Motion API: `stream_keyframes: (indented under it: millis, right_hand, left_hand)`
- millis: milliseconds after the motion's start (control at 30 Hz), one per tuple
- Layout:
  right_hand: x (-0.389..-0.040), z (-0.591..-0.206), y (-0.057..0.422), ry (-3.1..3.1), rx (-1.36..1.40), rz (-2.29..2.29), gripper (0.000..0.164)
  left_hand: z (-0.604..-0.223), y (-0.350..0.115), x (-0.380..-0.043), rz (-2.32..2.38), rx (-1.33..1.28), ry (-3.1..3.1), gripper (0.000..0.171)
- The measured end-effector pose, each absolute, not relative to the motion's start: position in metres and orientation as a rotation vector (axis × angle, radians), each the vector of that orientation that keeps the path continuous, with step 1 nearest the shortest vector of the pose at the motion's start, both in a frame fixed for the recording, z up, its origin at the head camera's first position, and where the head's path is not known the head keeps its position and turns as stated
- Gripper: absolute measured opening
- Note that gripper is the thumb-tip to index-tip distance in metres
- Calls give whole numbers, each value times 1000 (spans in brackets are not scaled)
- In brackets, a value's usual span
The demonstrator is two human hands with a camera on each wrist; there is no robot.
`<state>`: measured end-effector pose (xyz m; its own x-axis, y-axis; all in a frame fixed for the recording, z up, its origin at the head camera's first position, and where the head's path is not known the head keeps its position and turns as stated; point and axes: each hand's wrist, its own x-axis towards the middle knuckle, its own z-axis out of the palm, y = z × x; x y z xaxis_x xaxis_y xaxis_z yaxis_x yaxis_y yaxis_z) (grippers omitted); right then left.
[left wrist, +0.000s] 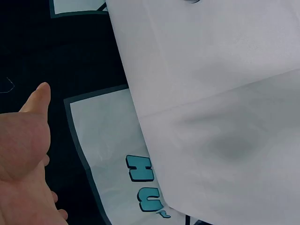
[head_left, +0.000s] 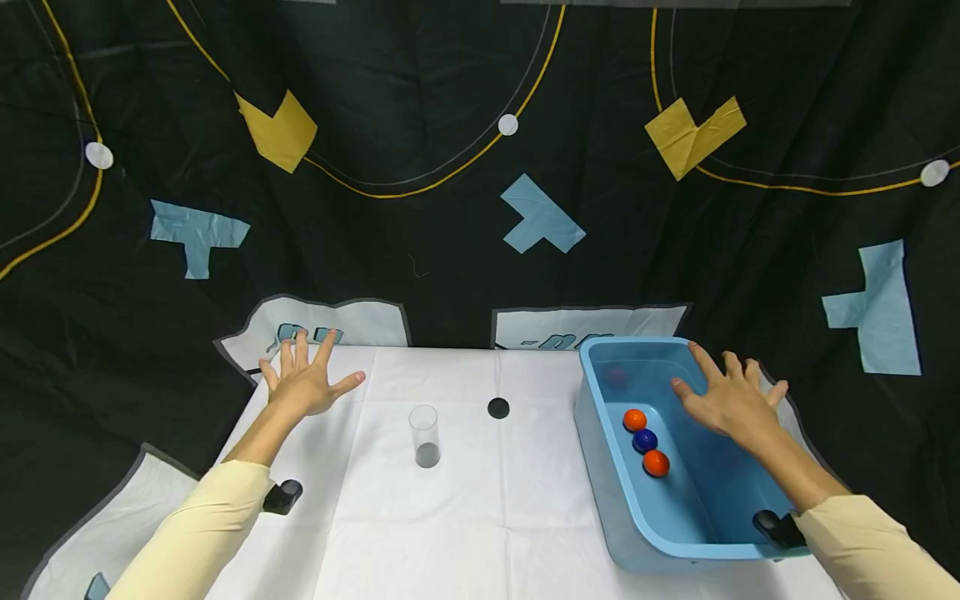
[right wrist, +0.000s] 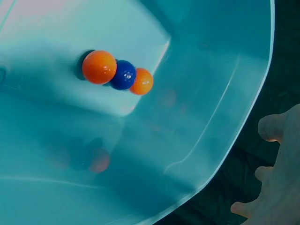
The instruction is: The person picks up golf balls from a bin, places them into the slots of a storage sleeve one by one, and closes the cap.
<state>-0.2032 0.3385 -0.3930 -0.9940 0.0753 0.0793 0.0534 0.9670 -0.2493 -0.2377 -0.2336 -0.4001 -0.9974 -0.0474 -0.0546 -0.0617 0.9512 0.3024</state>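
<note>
L hand (head_left: 306, 387) & R hand (head_left: 727, 402) are spread, nothing grasped. Two glossy orange balls (head_left: 656, 463) & a dark-blue ball (head_left: 644, 441) are held in a light-blue plastic bin (head_left: 603, 479), frame R; a clear cylindrical cup (head_left: 424, 436) is set near ctr. Prob. unstarted or done; which can't be told.

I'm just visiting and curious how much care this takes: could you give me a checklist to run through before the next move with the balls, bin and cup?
1. Left grip free: ok, fingers spread, holding nothing.
2. Right grip free: ok, fingers spread, holding nothing.
3. Balls inside the blue bin: ok, two orange balls with a blue ball between them.
4. Right grip touching a ball: not ok if one is wanted next; it is apart from all three.
5. Clear cup upright: ok, standing on the white cloth.
6. Cup empty: cannot tell; its bottom looks dark.
</note>
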Motion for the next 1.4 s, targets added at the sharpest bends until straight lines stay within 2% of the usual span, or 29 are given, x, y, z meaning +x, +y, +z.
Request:
stream_keyframes:
  millis: [633,833,1067,1400]
  right_hand:
    - [-210,-382,314,-3107,29,502,77]
    - [-208,-379,307,-3153,73,712,76]
    - [-207,-379,307,-3137,75,1023,69]
    - [-211,-386,317,-3034,11,1480,61]
  left_hand:
    - [-387,-201,-233,535,153,2922,89]
    - [-389,-193,-230,690,302,2789,96]
    - [-407,-190,-229,974,305,2528,109]
    - [-453,-192,-228,1150,224,2435,101]
